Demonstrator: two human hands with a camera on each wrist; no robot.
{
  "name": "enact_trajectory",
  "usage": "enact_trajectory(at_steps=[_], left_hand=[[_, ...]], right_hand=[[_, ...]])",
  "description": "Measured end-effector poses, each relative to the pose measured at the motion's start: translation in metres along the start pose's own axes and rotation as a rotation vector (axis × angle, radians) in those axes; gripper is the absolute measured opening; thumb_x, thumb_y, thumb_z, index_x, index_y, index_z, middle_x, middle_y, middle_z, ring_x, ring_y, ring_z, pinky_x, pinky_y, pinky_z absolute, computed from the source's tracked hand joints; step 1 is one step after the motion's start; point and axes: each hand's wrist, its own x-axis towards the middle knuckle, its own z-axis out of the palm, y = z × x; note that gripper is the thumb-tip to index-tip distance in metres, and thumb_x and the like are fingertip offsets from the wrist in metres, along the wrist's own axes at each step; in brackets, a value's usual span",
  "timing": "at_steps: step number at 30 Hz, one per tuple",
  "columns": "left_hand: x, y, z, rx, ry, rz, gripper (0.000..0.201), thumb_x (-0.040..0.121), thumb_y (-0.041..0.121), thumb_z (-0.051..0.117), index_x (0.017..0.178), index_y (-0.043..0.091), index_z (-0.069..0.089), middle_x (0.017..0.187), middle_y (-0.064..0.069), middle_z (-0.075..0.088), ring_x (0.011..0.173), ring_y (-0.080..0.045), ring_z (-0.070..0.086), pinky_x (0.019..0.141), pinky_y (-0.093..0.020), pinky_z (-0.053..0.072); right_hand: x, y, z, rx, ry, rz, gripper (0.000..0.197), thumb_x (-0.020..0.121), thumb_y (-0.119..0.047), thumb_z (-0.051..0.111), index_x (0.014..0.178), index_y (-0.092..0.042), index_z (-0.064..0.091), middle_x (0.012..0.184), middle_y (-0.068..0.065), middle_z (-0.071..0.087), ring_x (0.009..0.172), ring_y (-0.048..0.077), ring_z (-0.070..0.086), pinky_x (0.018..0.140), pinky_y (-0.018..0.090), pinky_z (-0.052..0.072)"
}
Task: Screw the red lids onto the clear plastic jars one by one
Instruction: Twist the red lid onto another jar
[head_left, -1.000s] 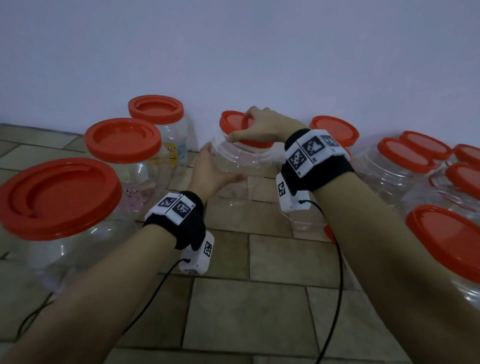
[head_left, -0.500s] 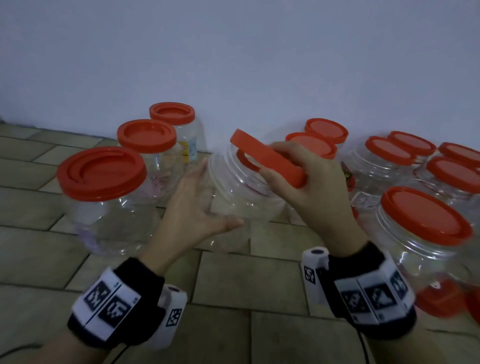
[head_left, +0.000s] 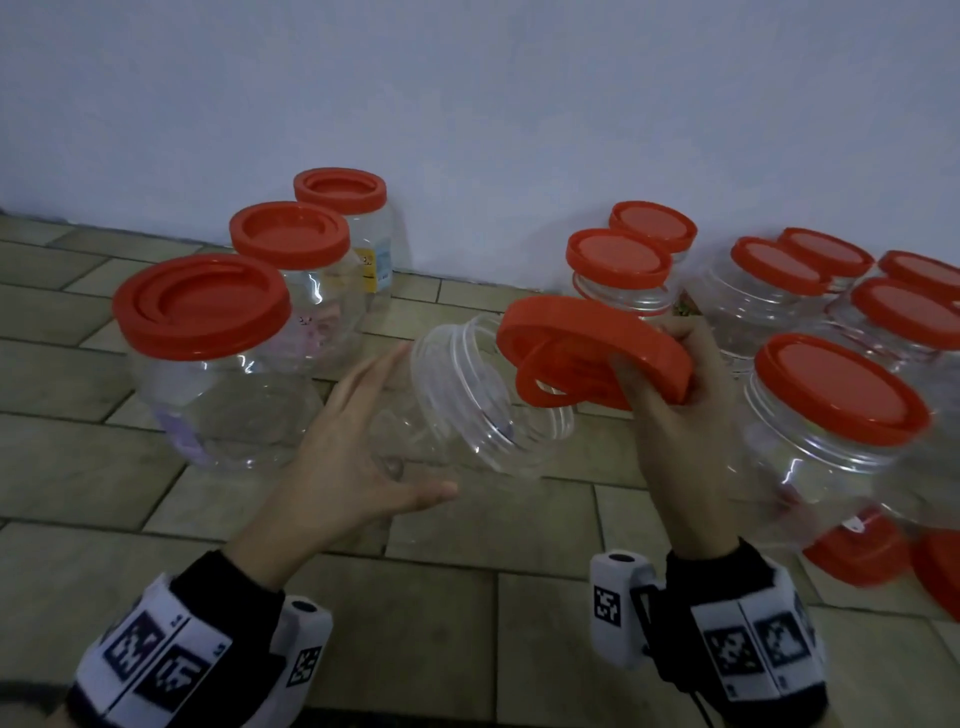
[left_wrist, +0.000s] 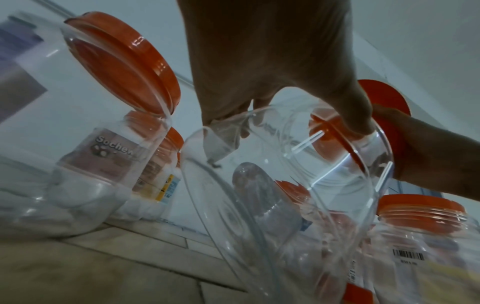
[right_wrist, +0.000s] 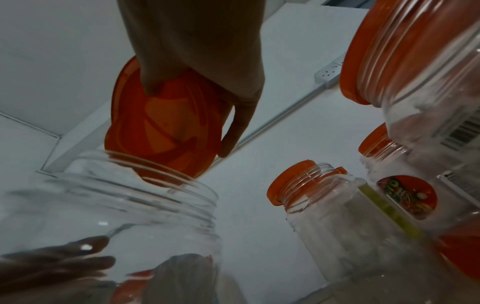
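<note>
Left hand (head_left: 358, 457): it cups the side of the open jar (head_left: 483, 400) with spread fingers. It tips the jar's mouth to the right, most likely so the lid can meet it.
Right hand (head_left: 675, 415): its thumb and fingers pinch the edge of the red lid (head_left: 592, 353). The lid is tilted, just beside the jar's mouth, not on it yet.
Where the jar is: in the middle, held up off the tiled floor (head_left: 441, 623).
Other jars: three with lids stand on the left (head_left: 202, 306). More with lids stand on the right (head_left: 841, 395), by the wall (head_left: 467, 104).
Next, I think: line up the lid flat on the mouth, then turn it.
</note>
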Motion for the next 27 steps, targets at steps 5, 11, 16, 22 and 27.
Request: enact_trajectory(at_steps=[5,11,16,22,27], left_hand=[[-0.004,0.001,-0.002,0.011,-0.004,0.006,0.110,0.036,0.072,0.066,0.131,0.058,0.013,0.141,0.021,0.025,0.123,0.010,0.025,0.100,-0.024,0.028],[-0.011,0.001,-0.004,0.003,-0.021,0.009,0.109,0.034,0.071,0.068,0.129,0.059,0.015,0.132,0.028,0.027,0.119,0.011,0.030,0.096,-0.017,0.028],[-0.019,0.005,-0.009,-0.020,-0.023,0.027,0.115,0.032,0.082,0.065,0.133,0.056,0.017,0.138,0.022,0.030,0.124,0.005,0.033,0.098,-0.020,0.029],[-0.031,0.006,-0.013,-0.023,-0.048,0.070,0.112,0.035,0.087,0.061,0.133,0.059,0.015,0.135,0.038,0.020,0.122,0.024,0.022,0.092,-0.003,0.024],[-0.040,0.002,-0.012,-0.028,-0.045,0.049,0.114,0.038,0.086,0.063,0.137,0.053,0.017,0.143,0.019,0.030,0.128,0.010,0.028,0.099,-0.022,0.029]], right_hand=[[-0.001,-0.008,-0.004,-0.008,-0.015,-0.012,0.013,0.082,-0.019,0.057,0.088,-0.021,0.046,0.079,-0.025,0.055,0.071,-0.010,0.050,0.067,0.006,0.041],[0.002,-0.012,-0.009,-0.090,0.051,-0.082,0.023,0.089,-0.014,0.049,0.105,-0.028,0.039,0.104,-0.007,0.043,0.096,-0.003,0.047,0.082,0.012,0.038],[0.002,-0.008,0.000,-0.082,0.157,0.015,0.026,0.088,0.003,0.054,0.101,-0.019,0.049,0.101,-0.009,0.052,0.090,-0.013,0.051,0.077,0.006,0.040],[-0.003,0.018,0.013,0.040,0.083,0.395,0.013,0.087,-0.009,0.061,0.097,-0.019,0.063,0.100,-0.001,0.063,0.089,0.000,0.057,0.074,0.011,0.044],[-0.011,0.024,0.025,0.070,-0.028,0.568,0.012,0.085,-0.011,0.064,0.095,-0.015,0.068,0.099,0.009,0.067,0.089,0.014,0.059,0.074,0.021,0.048]])
